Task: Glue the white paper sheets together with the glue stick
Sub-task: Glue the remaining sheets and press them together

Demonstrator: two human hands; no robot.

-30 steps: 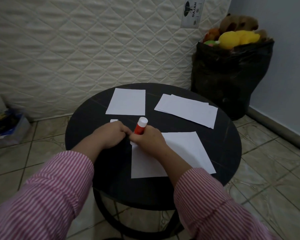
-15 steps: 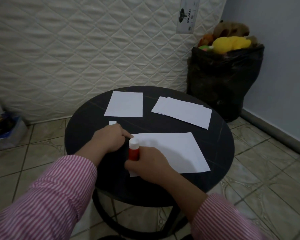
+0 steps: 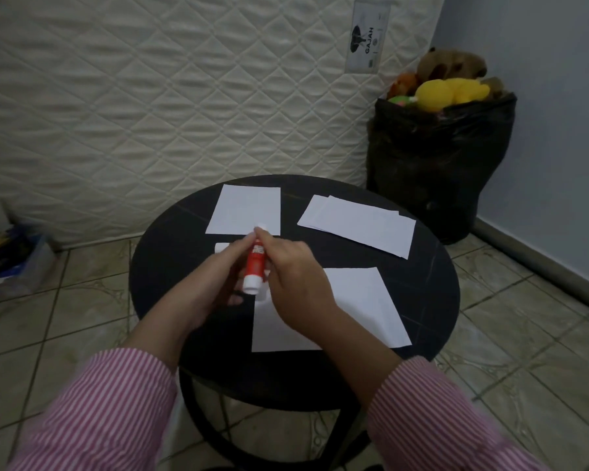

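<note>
**Paper, plastic, cloth and tile**

Between the two hands, the glue stick (image 3: 253,269) looks like smooth plastic, red on the body with white ends and a slight sheen. The sheets of paper (image 3: 359,306) under and beyond the hands are plain white and matt. The round desk (image 3: 170,266) carrying them has a dark, smooth top with faint lines across it. The sleeves (image 3: 92,409) below the hands are striped woven cloth. Behind the hands, the mattress (image 3: 150,96) is cream quilted fabric, puckered in diamonds. To the right of the hands stands a black bag (image 3: 436,164) of crinkled, glossy plastic. The floor (image 3: 524,368) is glazed tile, mottled and faintly shiny.
</note>
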